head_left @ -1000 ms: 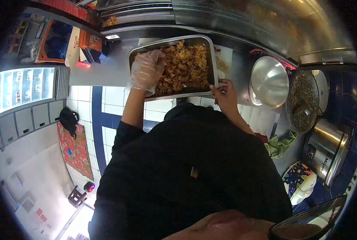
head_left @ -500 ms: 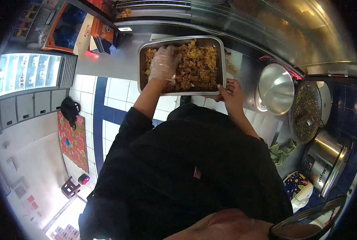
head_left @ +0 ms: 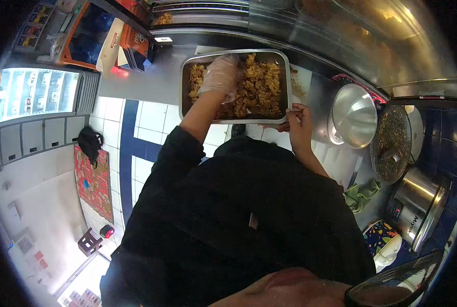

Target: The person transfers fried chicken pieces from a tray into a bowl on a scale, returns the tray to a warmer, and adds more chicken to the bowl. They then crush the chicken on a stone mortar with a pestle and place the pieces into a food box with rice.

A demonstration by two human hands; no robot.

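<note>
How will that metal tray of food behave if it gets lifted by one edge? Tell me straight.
The metal tray looks stiff, so it should not flex. It is heaped with chopped food, so it is probably heavy and would tip toward the unsupported side. The right hand holds only the near corner while the gloved left hand is in the food; loose pieces could slide.

Gloved left hand point(head_left: 220, 75): shifted from the upper-left corner of the metal tray point(head_left: 285, 77) toward its top centre, across the fried food point(head_left: 259, 89). Right hand point(head_left: 299, 125): thumb, earlier hooked over the tray's lower-right rim, now tucked lower beneath that corner.
</note>
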